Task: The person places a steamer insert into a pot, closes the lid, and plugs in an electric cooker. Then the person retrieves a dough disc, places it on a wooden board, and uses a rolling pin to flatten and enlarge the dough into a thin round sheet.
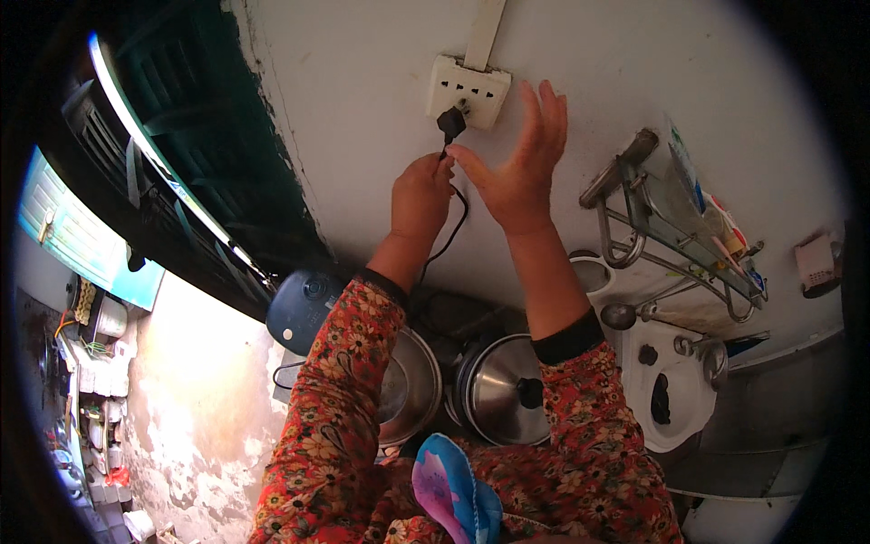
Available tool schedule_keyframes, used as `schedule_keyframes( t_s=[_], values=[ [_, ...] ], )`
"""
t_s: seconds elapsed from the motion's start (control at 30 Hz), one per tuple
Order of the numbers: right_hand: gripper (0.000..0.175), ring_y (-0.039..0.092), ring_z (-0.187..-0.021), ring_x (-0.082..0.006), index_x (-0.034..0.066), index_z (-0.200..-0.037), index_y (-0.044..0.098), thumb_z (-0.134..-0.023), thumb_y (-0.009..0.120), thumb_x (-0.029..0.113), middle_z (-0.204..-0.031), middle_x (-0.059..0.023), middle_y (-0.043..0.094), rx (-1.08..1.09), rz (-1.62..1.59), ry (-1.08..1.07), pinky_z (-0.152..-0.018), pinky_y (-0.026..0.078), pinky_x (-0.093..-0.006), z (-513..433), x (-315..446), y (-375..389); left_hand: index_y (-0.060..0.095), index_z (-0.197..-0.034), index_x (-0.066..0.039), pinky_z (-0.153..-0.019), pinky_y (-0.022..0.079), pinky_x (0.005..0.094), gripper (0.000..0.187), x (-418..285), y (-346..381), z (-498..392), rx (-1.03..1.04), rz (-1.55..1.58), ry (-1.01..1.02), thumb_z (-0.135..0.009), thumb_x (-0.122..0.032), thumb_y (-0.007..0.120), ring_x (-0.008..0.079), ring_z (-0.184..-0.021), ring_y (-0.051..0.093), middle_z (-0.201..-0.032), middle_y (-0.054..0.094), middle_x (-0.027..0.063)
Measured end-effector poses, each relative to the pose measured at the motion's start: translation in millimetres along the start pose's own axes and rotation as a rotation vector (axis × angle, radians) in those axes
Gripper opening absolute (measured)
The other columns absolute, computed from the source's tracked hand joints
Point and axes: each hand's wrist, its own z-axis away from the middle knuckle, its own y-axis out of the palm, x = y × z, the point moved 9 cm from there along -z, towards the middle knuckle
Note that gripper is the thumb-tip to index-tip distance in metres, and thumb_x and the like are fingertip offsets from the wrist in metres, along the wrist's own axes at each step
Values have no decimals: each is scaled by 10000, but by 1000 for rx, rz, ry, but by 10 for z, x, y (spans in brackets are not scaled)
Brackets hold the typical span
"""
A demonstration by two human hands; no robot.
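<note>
My left hand [423, 197] pinches the black cord just below a black power plug [451, 122]. The plug lies in front of the lower part of a white wall socket box [469, 88]; I cannot tell whether its pins sit in the holes. Dark scorch-like marks show right above it. From my left hand the black cord [464, 216] hangs in a curve toward the pots below. My right hand [527, 166] is raised to the right of the plug, its fingers spread and holding nothing. Its thumb tip comes close to the cord and my left fingers.
Below my arms stand a lidded steel pot [506, 387], a steel basin [408, 387] and a dark blue appliance [306, 306]. At right, a glass wall shelf [680, 238] with toiletries hangs above a white washbasin [669, 408]. A dark green door [197, 136] is at left.
</note>
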Motion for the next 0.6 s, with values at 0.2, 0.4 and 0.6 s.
schedule_keyframes(
  t_s=[0.2, 0.4, 0.6],
  values=[
    [996, 178, -1364, -469, 114, -1426, 284, -635, 847, 335, -1466, -217, 226, -26, 68, -1, -1063, 172, -638, -92, -6, 176, 646, -955, 8, -588, 505, 357, 218, -37, -2, -5, -22, -14, 37, -936, -191, 560, 237, -584, 626, -745, 640, 138],
    [1084, 187, -1366, -453, 136, -1445, 237, -590, 877, 322, -1474, -214, 213, -46, 53, 27, -1069, 201, -606, -99, -99, 137, 649, -941, 12, -582, 503, 342, 231, -65, 16, 25, -19, 15, 18, -934, -206, 572, 231, -579, 628, -760, 642, 138],
    [1109, 210, -1359, -427, 133, -1441, 252, -561, 894, 339, -1461, -222, 232, -49, -5, 10, -1070, 221, -565, -148, -234, -13, 633, -995, 24, -591, 512, 317, 239, -82, 173, 96, 91, 158, -39, -938, -200, 570, 205, -604, 648, -843, 652, 139]
  ],
)
